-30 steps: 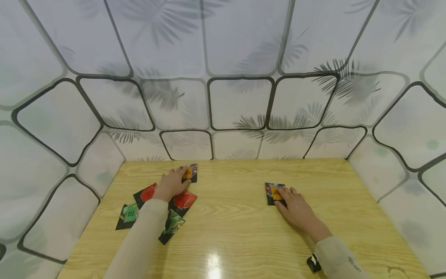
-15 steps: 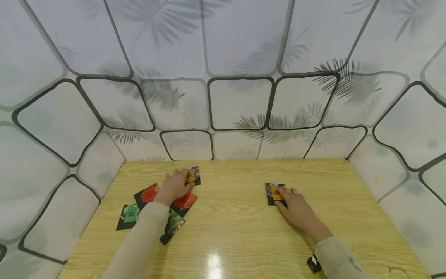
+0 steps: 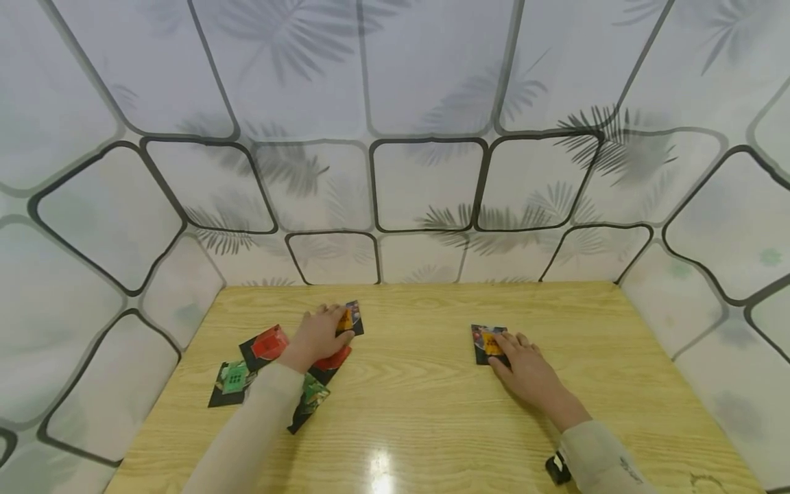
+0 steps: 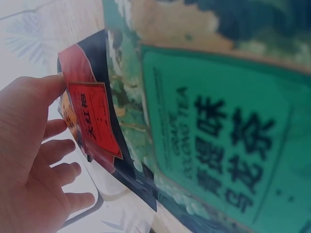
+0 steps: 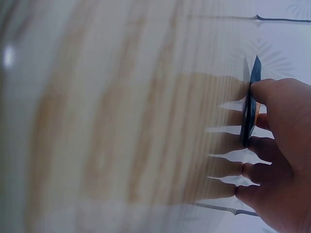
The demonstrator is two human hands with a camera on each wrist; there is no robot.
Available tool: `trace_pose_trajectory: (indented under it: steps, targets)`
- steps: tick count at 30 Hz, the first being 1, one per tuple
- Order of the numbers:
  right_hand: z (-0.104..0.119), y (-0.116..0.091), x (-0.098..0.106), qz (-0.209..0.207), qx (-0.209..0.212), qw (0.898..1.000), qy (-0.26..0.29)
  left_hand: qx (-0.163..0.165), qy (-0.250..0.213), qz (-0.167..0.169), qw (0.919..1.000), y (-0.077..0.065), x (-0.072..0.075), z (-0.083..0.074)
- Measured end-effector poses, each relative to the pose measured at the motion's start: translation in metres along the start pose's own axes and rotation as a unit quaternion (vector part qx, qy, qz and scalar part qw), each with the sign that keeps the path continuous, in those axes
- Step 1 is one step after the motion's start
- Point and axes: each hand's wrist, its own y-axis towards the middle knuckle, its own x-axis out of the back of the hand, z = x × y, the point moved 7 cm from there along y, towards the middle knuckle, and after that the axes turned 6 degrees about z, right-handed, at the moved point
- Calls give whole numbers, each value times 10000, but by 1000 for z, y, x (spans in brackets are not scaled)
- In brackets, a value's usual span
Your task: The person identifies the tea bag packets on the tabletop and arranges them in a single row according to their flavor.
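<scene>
My left hand [image 3: 317,336] rests its fingers on a dark tea packet with an orange label [image 3: 353,317], towards the back left of the table. In the left wrist view, part of that orange label shows behind the fingers. Under and beside the hand lies a red tea packet [image 3: 333,361], partly covered. My right hand [image 3: 527,370] lies on a similar orange-labelled tea packet [image 3: 481,350] right of the middle, fingertips on its label and thumb at its near edge. The right wrist view shows those fingertips reaching down to the tabletop around this packet.
Another red tea packet [image 3: 269,343], a green one [image 3: 233,379] and a leafy green one [image 3: 313,396] lie around my left forearm. In the left wrist view, a large green label [image 4: 218,141] reads grape oolong tea. Patterned cloth [image 3: 426,185] encloses the wooden table [image 3: 420,412].
My left hand has slid a little to the right and nearer, and the orange-labelled packet under its fingers has moved and turned with it. The right hand has stayed in place.
</scene>
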Motion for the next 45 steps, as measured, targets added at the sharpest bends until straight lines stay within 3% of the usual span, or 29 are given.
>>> trace_pose_trajectory:
  steps: [18, 45]
  targets:
    - [2, -1, 1, -15, 56, 10000, -9, -28, 22, -16, 10000, -2, -11, -13]
    - [7, -4, 5, 16, 58, 10000, 57, -399, 45, 210, 9990, -12, -13, -59]
